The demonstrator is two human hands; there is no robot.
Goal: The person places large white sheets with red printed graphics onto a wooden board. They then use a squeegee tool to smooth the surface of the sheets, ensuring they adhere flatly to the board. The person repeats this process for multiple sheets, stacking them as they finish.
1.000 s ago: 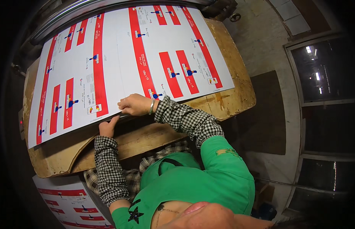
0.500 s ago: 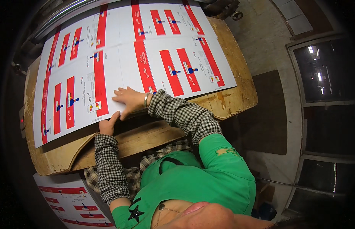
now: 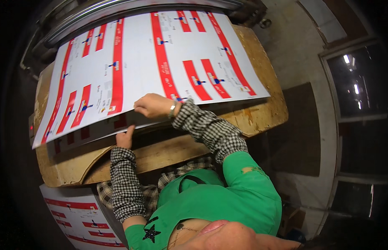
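Note:
A large white printed sheet (image 3: 137,71) with red bands slopes over a wooden board. My right hand (image 3: 153,106) is closed in a pinch on its near edge, lifting that edge above another printed sheet (image 3: 75,139) lying below. My left hand (image 3: 125,137) is at the near edge of the lower sheet, just left of the right hand and lower. Its thumb points up; the other fingers are mostly hidden. The far end of the lifted sheet lies up against a metal roller (image 3: 139,5).
The worn wooden board (image 3: 260,112) has a curved, broken front lip. More printed sheets (image 3: 79,212) stand at the lower left. Machine parts with a small handwheel (image 3: 264,23) are at the far right, and a dark glazed door (image 3: 360,83) stands beyond.
The upper sheet has slid away toward the roller, and its near edge is now raised. My right hand has gone from spread fingers to a pinch. My left hand stays low, nearly in place.

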